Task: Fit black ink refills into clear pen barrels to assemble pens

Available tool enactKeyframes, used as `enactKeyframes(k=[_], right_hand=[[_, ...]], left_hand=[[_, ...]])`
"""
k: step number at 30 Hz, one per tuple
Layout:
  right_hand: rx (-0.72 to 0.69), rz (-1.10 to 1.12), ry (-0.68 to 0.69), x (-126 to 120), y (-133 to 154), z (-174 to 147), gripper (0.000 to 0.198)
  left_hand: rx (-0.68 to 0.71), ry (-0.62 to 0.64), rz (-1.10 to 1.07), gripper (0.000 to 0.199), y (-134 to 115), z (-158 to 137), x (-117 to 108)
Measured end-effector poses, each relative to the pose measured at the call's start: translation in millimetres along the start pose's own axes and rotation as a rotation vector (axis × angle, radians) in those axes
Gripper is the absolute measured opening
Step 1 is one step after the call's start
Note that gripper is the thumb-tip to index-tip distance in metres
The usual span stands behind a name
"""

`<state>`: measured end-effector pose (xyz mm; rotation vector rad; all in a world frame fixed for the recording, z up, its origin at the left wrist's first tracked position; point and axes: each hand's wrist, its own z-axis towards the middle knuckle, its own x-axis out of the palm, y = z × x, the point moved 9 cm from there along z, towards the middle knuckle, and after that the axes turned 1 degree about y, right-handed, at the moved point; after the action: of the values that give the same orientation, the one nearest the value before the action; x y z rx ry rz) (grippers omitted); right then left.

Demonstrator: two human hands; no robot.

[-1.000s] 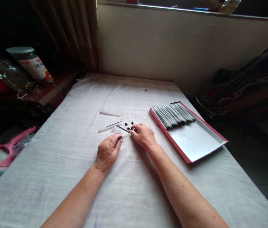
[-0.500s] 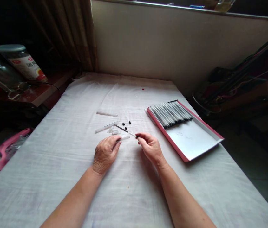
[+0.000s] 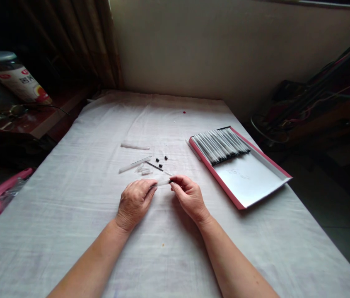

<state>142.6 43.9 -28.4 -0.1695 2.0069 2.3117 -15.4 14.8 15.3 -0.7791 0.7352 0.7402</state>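
My left hand (image 3: pixel 135 205) is closed, pinching one end of a clear pen barrel (image 3: pixel 162 183) low over the cloth. Between the thumb and fingers of my right hand (image 3: pixel 191 198) is a small black pen plug (image 3: pixel 170 181), at the barrel's other end. Whether it sits inside the barrel I cannot tell. Just beyond lies a pen refill (image 3: pixel 155 166), dark at one end and pale at the other. Three loose black plugs (image 3: pixel 160 165) rest near it. Clear caps (image 3: pixel 146 171) and another clear barrel (image 3: pixel 126 169) lie beyond my left hand.
To the right stands a shallow pink-edged box (image 3: pixel 221 182) holding a row of assembled pens (image 3: pixel 221 145). Farther back are a clear tube (image 3: pixel 135 146) and a tiny red piece (image 3: pixel 184 112). A pink-handled object (image 3: pixel 3 194) is beside the table's left edge, below a jar (image 3: pixel 22 80).
My right hand has brought the black plug to the end of the barrel, closing the gap between my hands. The view has tipped slightly downward.
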Motion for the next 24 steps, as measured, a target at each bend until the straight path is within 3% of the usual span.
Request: enactKeyframes(k=[8, 14, 19, 22, 24], right_hand=[[-0.238, -0.224, 0.017, 0.2, 25.4, -4.3, 0.014], [-0.258, -0.395, 0.045, 1.4, 30.7, -4.1, 0.014], [-0.244, -0.553, 0.094, 4.7, 26.3, -3.3, 0.036], [-0.214, -0.566, 0.116, 4.7, 20.9, -2.6, 0.046], [-0.200, -0.505, 0.112, 3.1, 20.6, -2.9, 0.039]], left_hand=[[0.033, 0.013, 0.004, 0.023, -0.7, -2.0, 1.9], [0.044, -0.009, -0.033, 0.023, -2.1, -2.5, -0.7], [0.093, -0.022, -0.038, 0.021, -8.1, -2.5, -2.5], [0.099, -0.016, -0.051, 0.021, -9.1, -2.1, -2.1], [0.083, -0.011, -0.067, 0.021, -7.3, -1.5, -1.5]])
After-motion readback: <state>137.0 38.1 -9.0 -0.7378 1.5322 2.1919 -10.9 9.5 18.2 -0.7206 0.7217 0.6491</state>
